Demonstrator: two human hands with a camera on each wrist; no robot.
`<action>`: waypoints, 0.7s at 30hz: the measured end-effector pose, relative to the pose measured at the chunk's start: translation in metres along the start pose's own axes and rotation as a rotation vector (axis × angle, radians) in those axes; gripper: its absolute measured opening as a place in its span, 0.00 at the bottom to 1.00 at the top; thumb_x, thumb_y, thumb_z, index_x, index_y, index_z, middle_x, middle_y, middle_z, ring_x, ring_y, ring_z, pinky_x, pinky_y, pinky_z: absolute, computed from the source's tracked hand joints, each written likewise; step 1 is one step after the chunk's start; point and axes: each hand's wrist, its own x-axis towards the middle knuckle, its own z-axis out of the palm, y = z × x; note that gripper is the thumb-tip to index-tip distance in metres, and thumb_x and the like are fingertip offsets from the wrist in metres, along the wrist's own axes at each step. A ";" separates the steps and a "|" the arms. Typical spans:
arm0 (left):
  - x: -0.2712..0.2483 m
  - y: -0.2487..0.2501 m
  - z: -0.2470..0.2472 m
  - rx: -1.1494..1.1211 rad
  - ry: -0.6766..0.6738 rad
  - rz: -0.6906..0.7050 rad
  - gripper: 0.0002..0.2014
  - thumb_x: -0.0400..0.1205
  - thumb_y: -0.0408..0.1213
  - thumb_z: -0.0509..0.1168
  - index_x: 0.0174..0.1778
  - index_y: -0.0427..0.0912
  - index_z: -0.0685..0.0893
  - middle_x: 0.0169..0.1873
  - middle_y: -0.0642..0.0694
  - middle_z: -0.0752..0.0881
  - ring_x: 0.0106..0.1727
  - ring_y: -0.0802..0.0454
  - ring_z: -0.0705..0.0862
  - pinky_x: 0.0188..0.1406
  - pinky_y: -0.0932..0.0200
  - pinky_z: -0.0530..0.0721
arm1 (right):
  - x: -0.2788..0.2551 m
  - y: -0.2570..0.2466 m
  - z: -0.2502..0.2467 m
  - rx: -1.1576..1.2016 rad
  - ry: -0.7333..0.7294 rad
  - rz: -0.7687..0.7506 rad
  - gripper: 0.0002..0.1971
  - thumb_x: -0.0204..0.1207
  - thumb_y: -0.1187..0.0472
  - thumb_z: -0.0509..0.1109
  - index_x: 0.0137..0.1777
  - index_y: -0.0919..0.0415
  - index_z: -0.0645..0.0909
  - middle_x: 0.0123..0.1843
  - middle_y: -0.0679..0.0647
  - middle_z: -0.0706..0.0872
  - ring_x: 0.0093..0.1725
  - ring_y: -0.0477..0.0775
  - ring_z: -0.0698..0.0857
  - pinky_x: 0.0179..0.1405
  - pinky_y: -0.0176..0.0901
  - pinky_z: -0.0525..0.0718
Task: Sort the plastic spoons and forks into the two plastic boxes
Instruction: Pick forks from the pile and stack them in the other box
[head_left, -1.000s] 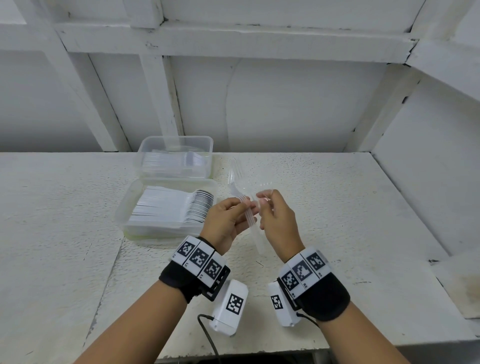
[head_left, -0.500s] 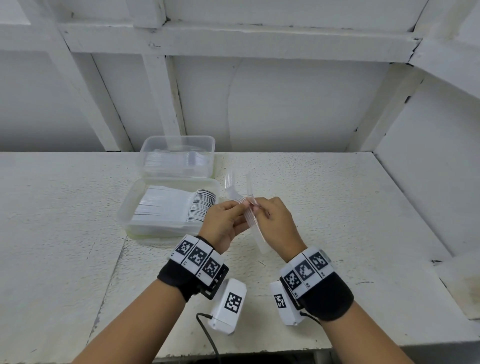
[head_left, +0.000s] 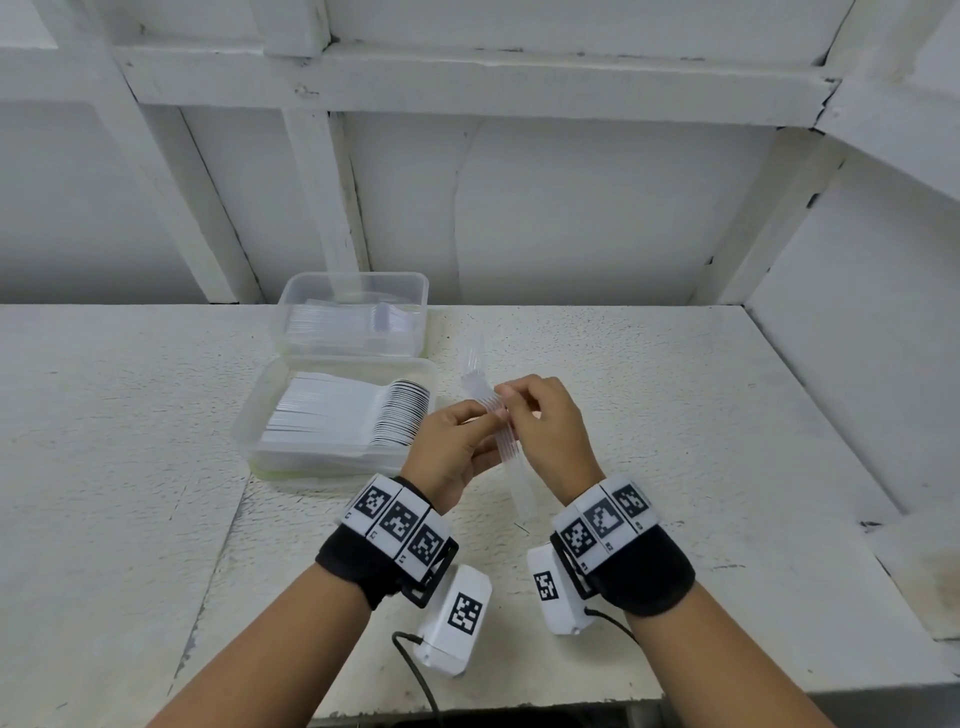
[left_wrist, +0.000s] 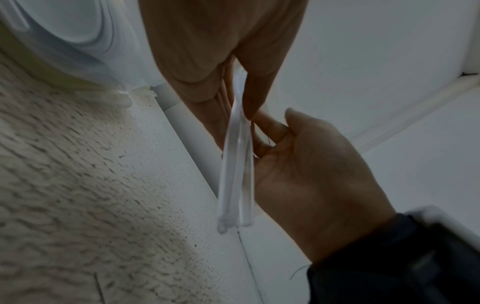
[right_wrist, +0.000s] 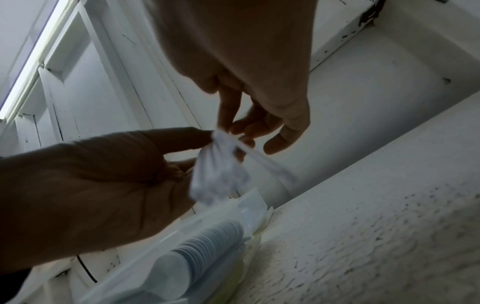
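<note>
Both hands hold a bundle of clear plastic forks (head_left: 501, 436) above the table, tines pointing away and handles toward me. My left hand (head_left: 454, 447) pinches the bundle from the left, and my right hand (head_left: 545, 428) pinches it near the necks from the right. The left wrist view shows the fork handles (left_wrist: 236, 174) hanging between the left hand (left_wrist: 202, 61) and the right hand (left_wrist: 311, 174). The right wrist view shows the blurred fork heads (right_wrist: 221, 172) between the right hand (right_wrist: 246, 61) and the left hand (right_wrist: 103, 174). Left of the hands is the near box (head_left: 322, 467), which holds white spoons (head_left: 358, 415). Behind it, the far box (head_left: 291, 312) holds clear forks (head_left: 358, 319).
The white table (head_left: 675, 415) runs to a back wall with slanted braces (head_left: 322, 182). A side wall (head_left: 857, 364) closes off the right. In the right wrist view the spoon box (right_wrist: 207, 246) lies just below the hands. The table's front edge is under my forearms.
The forks stood splayed apart a moment ago and now lie together in one bundle. My right hand's fingers have shifted along the necks. The boxes have not moved.
</note>
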 end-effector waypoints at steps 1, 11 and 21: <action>0.000 0.000 0.000 0.001 0.005 0.006 0.06 0.80 0.26 0.65 0.36 0.34 0.81 0.30 0.43 0.89 0.33 0.53 0.89 0.35 0.62 0.88 | -0.001 -0.002 -0.001 0.049 -0.018 0.033 0.13 0.84 0.57 0.58 0.56 0.60 0.83 0.53 0.52 0.79 0.51 0.43 0.80 0.46 0.23 0.74; 0.002 0.011 -0.005 0.136 -0.018 0.003 0.03 0.83 0.33 0.62 0.48 0.40 0.80 0.39 0.43 0.86 0.39 0.48 0.88 0.41 0.54 0.87 | -0.001 -0.012 -0.010 0.251 -0.239 0.118 0.26 0.84 0.45 0.42 0.69 0.49 0.78 0.70 0.46 0.67 0.72 0.43 0.65 0.67 0.33 0.64; 0.010 0.070 -0.049 0.807 -0.249 -0.089 0.05 0.83 0.34 0.62 0.50 0.42 0.84 0.40 0.49 0.86 0.38 0.57 0.83 0.38 0.65 0.81 | 0.039 -0.011 -0.025 -0.621 0.036 -0.740 0.22 0.72 0.46 0.62 0.66 0.50 0.71 0.62 0.59 0.75 0.58 0.60 0.77 0.52 0.55 0.78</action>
